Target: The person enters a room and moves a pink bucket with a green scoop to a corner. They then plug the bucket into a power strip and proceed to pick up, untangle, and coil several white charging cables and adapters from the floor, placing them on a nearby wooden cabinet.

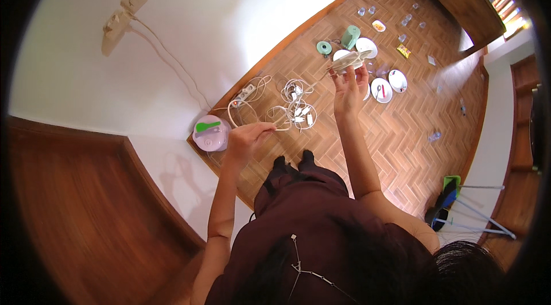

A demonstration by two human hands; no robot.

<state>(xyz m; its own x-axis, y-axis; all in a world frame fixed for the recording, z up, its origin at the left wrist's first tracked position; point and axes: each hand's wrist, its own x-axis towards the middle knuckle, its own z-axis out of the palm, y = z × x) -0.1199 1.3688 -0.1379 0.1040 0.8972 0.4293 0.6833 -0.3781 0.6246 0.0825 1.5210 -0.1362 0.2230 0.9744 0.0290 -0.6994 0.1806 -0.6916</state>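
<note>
My left hand (pixel 252 135) pinches a white cable (pixel 282 127) between thumb and fingers, with a loop of it hanging beside the hand. The cable runs up to the right to my right hand (pixel 352 85), whose raised fingers hold a bundle of cable (pixel 346 62). Below, on the wooden floor, lie coiled white cables with plugs or adapters (pixel 298 112). A white power strip (pixel 244 93) with a small red light rests by the wall. Close to my left hand stands a pink rice cooker (pixel 211 139) with a green paddle (pixel 208 126) on its lid.
A green kettle (pixel 351 37), a round green item (pixel 324 48), white bowls (pixel 381 90), a yellow packet (pixel 403 50) and several plastic cups (pixel 405 20) lie farther off. A wall outlet (pixel 114 25) is at upper left; brooms and a green dustpan (pixel 451 182) are at right.
</note>
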